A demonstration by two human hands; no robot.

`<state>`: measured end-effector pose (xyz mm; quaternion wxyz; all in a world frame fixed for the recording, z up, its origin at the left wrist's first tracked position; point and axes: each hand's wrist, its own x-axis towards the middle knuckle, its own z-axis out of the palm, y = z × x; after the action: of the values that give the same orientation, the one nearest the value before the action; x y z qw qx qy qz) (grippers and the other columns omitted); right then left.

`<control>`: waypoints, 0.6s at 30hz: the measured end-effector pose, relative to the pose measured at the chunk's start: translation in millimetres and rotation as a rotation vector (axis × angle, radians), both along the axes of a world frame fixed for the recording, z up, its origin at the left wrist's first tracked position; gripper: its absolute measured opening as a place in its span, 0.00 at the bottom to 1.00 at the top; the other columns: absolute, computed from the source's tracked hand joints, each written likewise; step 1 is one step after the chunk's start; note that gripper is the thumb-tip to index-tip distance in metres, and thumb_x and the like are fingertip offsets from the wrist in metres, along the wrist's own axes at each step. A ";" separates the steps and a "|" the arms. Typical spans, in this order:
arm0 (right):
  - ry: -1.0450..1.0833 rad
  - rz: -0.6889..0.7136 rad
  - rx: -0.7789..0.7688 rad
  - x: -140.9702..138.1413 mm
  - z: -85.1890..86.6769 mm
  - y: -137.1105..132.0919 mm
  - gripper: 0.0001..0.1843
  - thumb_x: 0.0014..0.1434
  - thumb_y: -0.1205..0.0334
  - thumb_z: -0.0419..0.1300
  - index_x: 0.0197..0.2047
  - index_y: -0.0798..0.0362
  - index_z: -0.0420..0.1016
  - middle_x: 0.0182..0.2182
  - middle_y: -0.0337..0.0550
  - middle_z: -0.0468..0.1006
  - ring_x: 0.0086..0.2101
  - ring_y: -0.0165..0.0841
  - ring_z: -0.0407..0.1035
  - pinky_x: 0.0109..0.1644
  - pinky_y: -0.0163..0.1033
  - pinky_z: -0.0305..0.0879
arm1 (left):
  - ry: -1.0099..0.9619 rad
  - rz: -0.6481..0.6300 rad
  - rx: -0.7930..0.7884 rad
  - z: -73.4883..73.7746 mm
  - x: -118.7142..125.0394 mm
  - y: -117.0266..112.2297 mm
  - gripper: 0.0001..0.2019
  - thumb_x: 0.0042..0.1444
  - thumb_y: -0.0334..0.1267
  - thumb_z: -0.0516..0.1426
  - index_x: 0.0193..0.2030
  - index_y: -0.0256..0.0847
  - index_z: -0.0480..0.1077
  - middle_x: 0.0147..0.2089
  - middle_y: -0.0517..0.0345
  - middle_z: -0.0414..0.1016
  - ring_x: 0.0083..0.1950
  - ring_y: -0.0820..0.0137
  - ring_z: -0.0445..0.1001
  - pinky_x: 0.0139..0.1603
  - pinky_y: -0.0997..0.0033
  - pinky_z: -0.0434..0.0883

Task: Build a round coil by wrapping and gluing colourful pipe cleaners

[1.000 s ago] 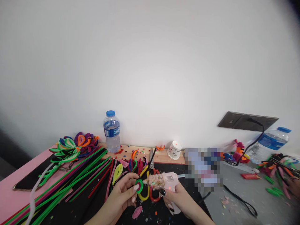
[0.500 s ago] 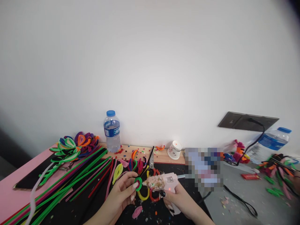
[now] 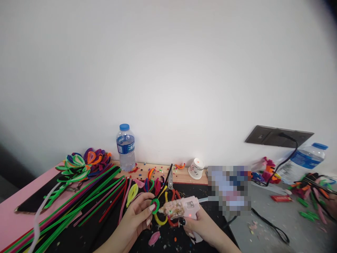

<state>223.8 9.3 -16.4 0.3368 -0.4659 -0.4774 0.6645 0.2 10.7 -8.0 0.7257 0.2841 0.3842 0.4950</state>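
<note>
Between thumb and fingers, my left hand point(image 3: 139, 214) pinches a small green pipe-cleaner ring point(image 3: 156, 206) with a dark pink centre. My right hand point(image 3: 197, 225) is wrapped round a pale pink glue gun point(image 3: 191, 207), whose decorated front points left and whose small red light is lit. The nozzle is close beside the ring; whether they touch I cannot tell. Behind the gun lie scissors point(image 3: 170, 181) with dark handles and a pair of yellow and red loops point(image 3: 161, 221), partly hidden. A pink pipe-cleaner petal point(image 3: 154, 238) rests on the black mat below.
Long pipe cleaners point(image 3: 97, 196) fan out at left, near a bundle of looped flowers point(image 3: 86, 161). A water bottle point(image 3: 125, 149) and an upturned paper cup point(image 3: 196, 169) stand by the wall. A black cord point(image 3: 273, 228) crosses the grey table at right, near another person's hand point(image 3: 333, 203).
The glue gun has shifted slightly down and left, its nozzle lower against the ring's position. My left hand keeps its pinch on the ring, almost unmoved.
</note>
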 end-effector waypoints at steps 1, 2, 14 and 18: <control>-0.001 -0.007 -0.005 0.1 -0.1 0.1 0.35 0.39 0.42 0.69 0.43 0.55 0.64 0.14 0.24 0.63 0.14 0.21 0.53 0.17 0.28 0.49 | 0.000 0.000 -0.001 0.2 -0.1 -0.1 0.18 0.40 0.42 0.69 0.37 0.42 0.72 0.28 0.66 0.68 0.18 0.84 0.58 0.20 0.80 0.56; -0.003 -0.015 -0.005 0.1 -0.1 0.3 0.35 0.39 0.42 0.69 0.44 0.55 0.64 0.14 0.24 0.63 0.14 0.21 0.52 0.17 0.28 0.49 | 0.001 0.000 -0.004 0.6 -0.1 -0.3 0.18 0.40 0.41 0.69 0.37 0.42 0.72 0.28 0.66 0.68 0.18 0.84 0.58 0.21 0.80 0.56; -0.026 0.026 0.046 0.7 -2.3 -2.1 0.35 0.40 0.44 0.70 0.45 0.56 0.67 0.17 0.28 0.66 0.15 0.20 0.52 0.18 0.28 0.48 | 0.015 0.007 0.005 1.4 1.1 -0.2 0.17 0.40 0.41 0.69 0.37 0.42 0.72 0.29 0.65 0.69 0.18 0.85 0.57 0.22 0.78 0.54; -0.032 0.052 0.096 1.5 -1.7 -3.0 0.31 0.42 0.46 0.70 0.45 0.55 0.70 0.21 0.34 0.70 0.20 0.25 0.60 0.23 0.30 0.57 | 0.019 0.015 0.004 2.0 1.2 0.3 0.17 0.40 0.41 0.69 0.37 0.43 0.72 0.29 0.65 0.69 0.18 0.84 0.57 0.22 0.78 0.54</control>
<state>225.4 6.3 -18.1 0.3336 -0.4475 -0.5259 0.6418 1.4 11.0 -6.0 0.7177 0.2870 0.3922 0.4986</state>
